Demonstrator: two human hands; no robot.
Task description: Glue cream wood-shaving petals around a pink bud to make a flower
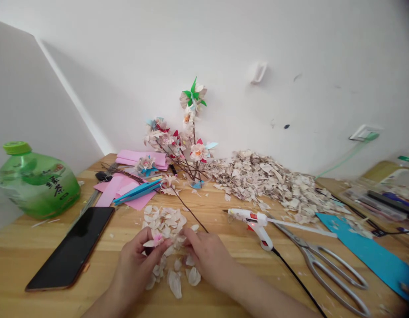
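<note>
My left hand (pixel 138 256) is closed on a small flower (pixel 154 242) of pale petals with a pink centre, held just above the wooden table (pixel 224 229). My right hand (pixel 207 254) pinches at the same flower from the right, fingers pressed together. A thin dark twig (pixel 191 212) runs from my right hand up toward the back. Loose pale petals (pixel 164 220) lie in a small heap just behind my hands, and a few more petals (pixel 177 278) lie under them.
A black phone (pixel 71 247) lies left, a green bottle (pixel 35 181) behind it. Pink paper (pixel 124 190) and blue tweezers (pixel 138 192) sit at back left, finished flower branches (pixel 187 145) at the wall. A husk pile (pixel 267 181), glue gun (pixel 254 221), scissors (pixel 326 265) and blue paper (pixel 366 251) lie right.
</note>
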